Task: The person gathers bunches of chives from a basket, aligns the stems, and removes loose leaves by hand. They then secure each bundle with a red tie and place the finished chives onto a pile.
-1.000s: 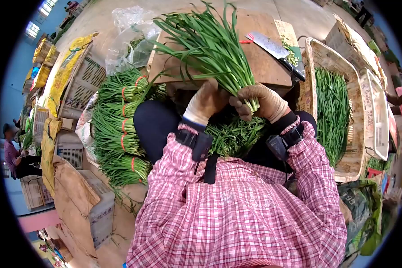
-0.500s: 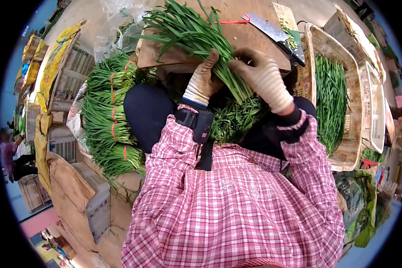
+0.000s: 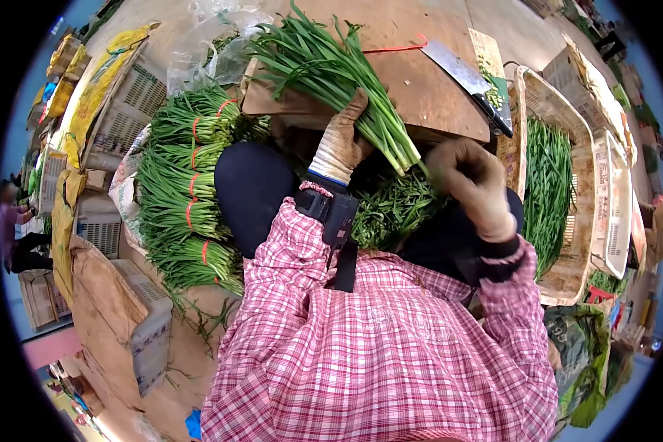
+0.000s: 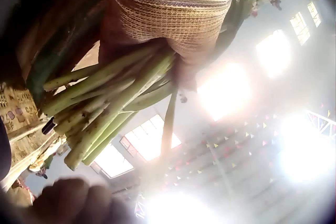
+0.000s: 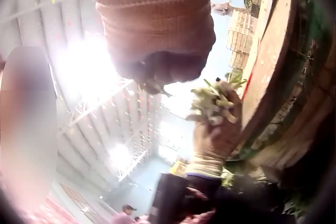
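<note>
On my feed the left hand (image 3: pixel 340 144), in a worn knit glove, is curled round a thick bunch of green chives (image 3: pixel 324 62) just above its cut stems. The bunch lies slanted across the near left corner of the wooden surface (image 3: pixel 427 88). Its leaf tips fan out toward the far left edge, and the pale stem ends jut past the near edge, over the person's lap. The left wrist view shows those stems packed tight under the glove.

The right hand (image 3: pixel 471 180) sits just beside the stem ends, off the near edge, with its fingers curled inward. I cannot tell whether they pinch a leaf or nothing at all, and the right wrist view is too washed out with glare to settle it.

A cleaver (image 3: pixel 464 77) rests at the right edge of the surface, and 1 red band (image 3: pixel 394 48) lies near the far edge. Loose green trimmings (image 3: pixel 394 210) are heaped in the lap between the knees.

To the left a stack of tied bundles (image 3: pixel 184 191) lies on the floor, each bound in red. To the right a basket (image 3: pixel 519 140) holds more loose greens.
</note>
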`<state>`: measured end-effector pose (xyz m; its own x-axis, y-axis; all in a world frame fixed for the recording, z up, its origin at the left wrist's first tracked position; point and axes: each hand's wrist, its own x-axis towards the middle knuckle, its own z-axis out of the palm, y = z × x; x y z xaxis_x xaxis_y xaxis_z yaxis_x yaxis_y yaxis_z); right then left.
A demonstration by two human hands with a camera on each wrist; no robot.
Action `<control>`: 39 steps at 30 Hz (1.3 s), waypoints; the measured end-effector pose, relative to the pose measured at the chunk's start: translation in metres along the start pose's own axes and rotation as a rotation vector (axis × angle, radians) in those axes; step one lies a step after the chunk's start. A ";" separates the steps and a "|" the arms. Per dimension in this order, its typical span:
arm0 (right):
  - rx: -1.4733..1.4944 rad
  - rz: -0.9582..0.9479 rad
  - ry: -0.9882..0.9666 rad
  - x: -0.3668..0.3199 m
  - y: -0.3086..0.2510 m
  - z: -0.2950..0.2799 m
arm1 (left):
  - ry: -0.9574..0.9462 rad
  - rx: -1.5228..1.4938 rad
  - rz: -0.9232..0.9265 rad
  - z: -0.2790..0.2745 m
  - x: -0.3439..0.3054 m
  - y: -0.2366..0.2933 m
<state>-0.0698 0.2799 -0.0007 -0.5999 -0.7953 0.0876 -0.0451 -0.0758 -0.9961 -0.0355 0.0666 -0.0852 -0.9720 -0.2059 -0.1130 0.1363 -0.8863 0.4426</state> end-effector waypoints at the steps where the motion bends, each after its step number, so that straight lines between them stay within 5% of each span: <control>1: 0.098 0.015 -0.176 -0.005 -0.007 -0.012 | 0.001 0.004 0.004 -0.004 0.002 0.002; 2: -0.141 0.212 -0.311 -0.004 -0.026 -0.019 | 0.028 0.052 0.028 -0.011 0.004 0.003; 3: -0.140 0.211 -0.310 0.001 -0.025 -0.015 | 0.055 0.099 0.049 -0.018 0.006 0.001; 5: -0.520 0.214 0.135 0.020 -0.016 0.007 | 0.061 0.146 0.060 -0.020 0.006 -0.004; 9: -0.990 -0.105 0.255 0.055 0.035 0.034 | 0.133 0.271 0.185 -0.016 0.002 -0.014; 13: -1.022 -0.194 0.361 0.052 0.046 0.046 | 0.037 0.167 0.135 -0.015 -0.004 -0.011; 17: -0.795 -0.257 0.403 0.041 0.045 0.043 | -0.077 0.074 0.052 -0.012 -0.005 -0.010; 19: -0.115 0.030 0.470 0.040 0.039 0.036 | -0.118 0.078 -0.003 -0.009 -0.011 0.002; 21: -0.321 -0.135 0.552 0.049 0.052 0.012 | -0.162 0.013 0.055 -0.016 -0.006 0.001; 24: -0.252 -0.115 0.461 0.052 0.047 0.002 | -0.314 -0.076 0.077 -0.005 -0.006 -0.001; 27: -0.066 0.171 0.404 0.064 0.020 0.009 | -0.302 -0.051 0.063 -0.006 -0.007 -0.003; 30: -0.376 0.072 0.324 0.083 0.027 0.010 | -0.244 -0.073 0.016 -0.013 -0.010 -0.005; 39: 0.369 0.163 0.270 0.075 0.035 0.007 | -0.276 -0.145 0.046 -0.011 -0.011 -0.004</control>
<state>-0.1108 0.2138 -0.0293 -0.7638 -0.6336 -0.1232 0.3235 -0.2106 -0.9225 -0.0234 0.0678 -0.0956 -0.9768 -0.1443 0.1584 0.1878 -0.9326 0.3083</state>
